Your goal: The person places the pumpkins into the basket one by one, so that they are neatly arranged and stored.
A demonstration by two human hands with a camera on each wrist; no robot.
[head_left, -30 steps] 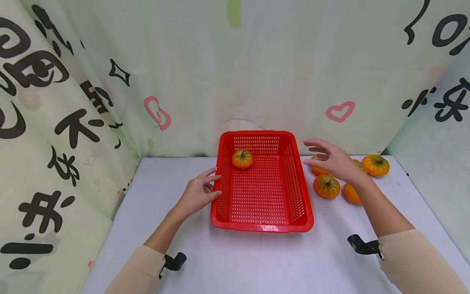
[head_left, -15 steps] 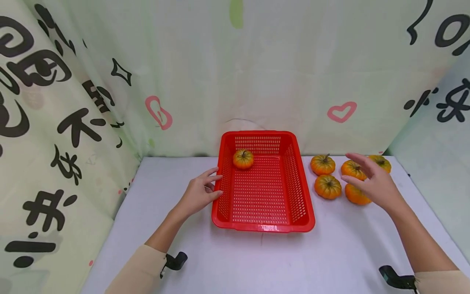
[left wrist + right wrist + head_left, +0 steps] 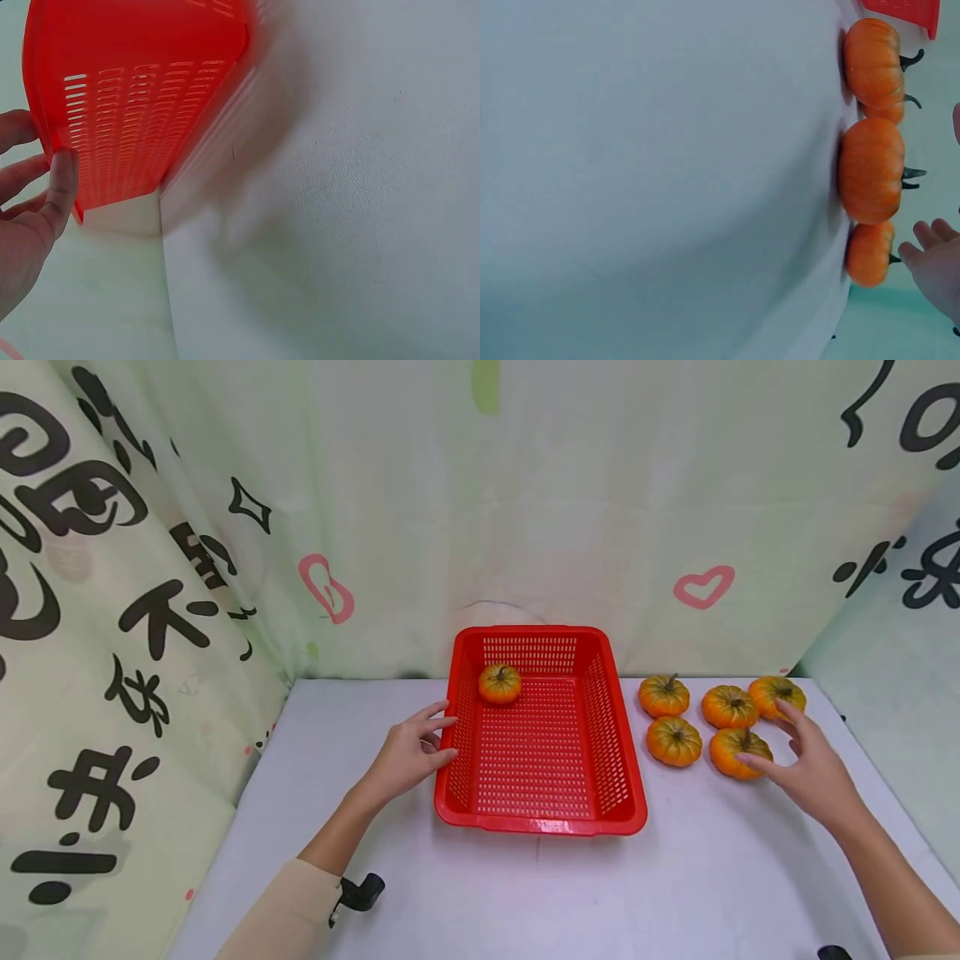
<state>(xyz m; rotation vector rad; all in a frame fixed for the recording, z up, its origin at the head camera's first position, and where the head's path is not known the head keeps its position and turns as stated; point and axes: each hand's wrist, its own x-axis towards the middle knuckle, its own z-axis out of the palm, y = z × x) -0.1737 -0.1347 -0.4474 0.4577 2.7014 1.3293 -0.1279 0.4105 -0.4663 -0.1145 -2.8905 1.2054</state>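
Observation:
A red plastic basket (image 3: pixel 540 823) stands at the middle of the table, with one small orange pumpkin (image 3: pixel 499 684) in its far left corner. My left hand (image 3: pixel 408 750) holds the basket's left rim; in the left wrist view its thumb (image 3: pixel 63 184) lies on the outer wall and the fingers go behind the rim. At the right, my right hand (image 3: pixel 813 777) hovers with fingers spread beside the front right pumpkin (image 3: pixel 738 755). Its thumb is close to that pumpkin; whether they touch I cannot tell. In the right wrist view, the right hand (image 3: pixel 936 262) is partly cut off.
Several more small pumpkins sit close together right of the basket: back left (image 3: pixel 663 697), front left (image 3: pixel 674 742), back middle (image 3: pixel 729 707) and back right (image 3: pixel 777 697). A printed curtain (image 3: pixel 570 527) hangs behind the white table (image 3: pixel 600 902).
My right hand has moved right and toward me, from beside the basket's right rim, over the pumpkins, to the front right one. The left hand has stayed on the rim.

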